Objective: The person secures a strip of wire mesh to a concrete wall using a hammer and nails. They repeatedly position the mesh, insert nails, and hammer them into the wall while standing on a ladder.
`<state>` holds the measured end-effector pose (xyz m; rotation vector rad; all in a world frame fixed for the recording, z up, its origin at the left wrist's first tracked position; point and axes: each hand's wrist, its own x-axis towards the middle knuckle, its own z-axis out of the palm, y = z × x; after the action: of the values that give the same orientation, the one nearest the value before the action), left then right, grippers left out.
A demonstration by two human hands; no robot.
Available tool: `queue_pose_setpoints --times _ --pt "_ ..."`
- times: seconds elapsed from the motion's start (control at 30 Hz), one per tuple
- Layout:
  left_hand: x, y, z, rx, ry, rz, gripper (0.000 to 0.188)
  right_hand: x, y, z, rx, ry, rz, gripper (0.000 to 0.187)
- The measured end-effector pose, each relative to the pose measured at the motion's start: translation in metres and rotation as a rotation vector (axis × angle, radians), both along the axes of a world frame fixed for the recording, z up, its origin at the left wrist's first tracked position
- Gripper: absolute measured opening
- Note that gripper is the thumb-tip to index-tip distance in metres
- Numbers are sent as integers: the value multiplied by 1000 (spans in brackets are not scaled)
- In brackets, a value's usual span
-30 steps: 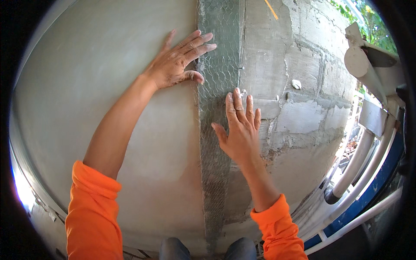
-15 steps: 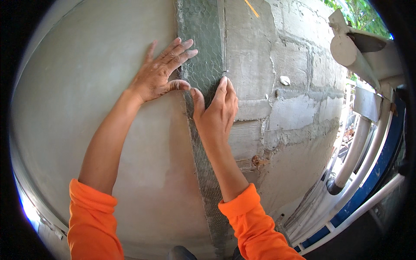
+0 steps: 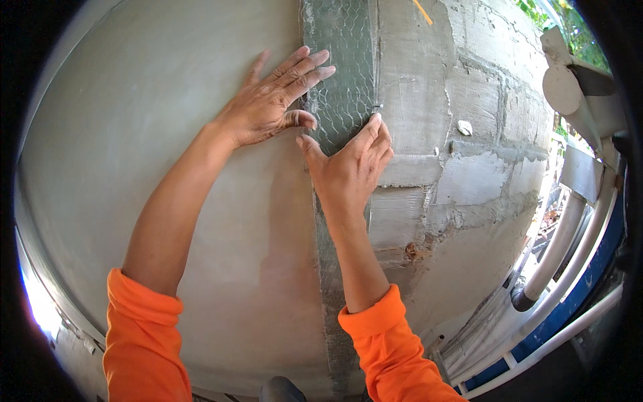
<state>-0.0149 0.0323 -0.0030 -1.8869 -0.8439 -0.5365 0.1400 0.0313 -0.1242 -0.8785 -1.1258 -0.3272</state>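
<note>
A strip of hexagonal wire mesh runs up the wall over a dark grey-green band. My left hand lies open at the strip's left edge, fingers spread, with the fingertips over the mesh and the palm side toward the smooth wall. Lower down, my right hand spans the strip, its thumb at the left edge and its fingers together at the right edge. Just above those fingertips, a small nail-like piece sticks out at the mesh's right edge. The right palm and finger undersides are hidden.
Smooth grey plaster covers the left side. Rough block wall with mortar joints lies to the right. Beyond it stand pale pipes and a blue rail. An orange-yellow strip shows at the top.
The wall and both hands have shifted rightward in the picture. My right thumb has moved from over the mesh to its left edge, and the thumbs now sit slightly farther apart.
</note>
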Motion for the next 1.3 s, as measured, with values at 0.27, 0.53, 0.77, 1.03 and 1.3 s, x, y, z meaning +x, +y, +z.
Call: queue_pose_setpoints --times 0.27,0.53,0.77,1.03,1.3 --pt "-2 5 -2 36 3 -41 101 -15 3 12 -14 74 -117 104" --pt "-2 8 -4 117 22 -58 94 -14 6 14 -9 121 -51 100" --pt "-1 8 -4 136 28 -15 93 4 -3 -1 -32 -19 57 119" --pt "0 7 -4 147 23 -24 96 -8 -1 -2 -66 31 -33 112" --pt "0 9 -5 169 26 -5 98 -6 1 1 -49 43 -36 106"
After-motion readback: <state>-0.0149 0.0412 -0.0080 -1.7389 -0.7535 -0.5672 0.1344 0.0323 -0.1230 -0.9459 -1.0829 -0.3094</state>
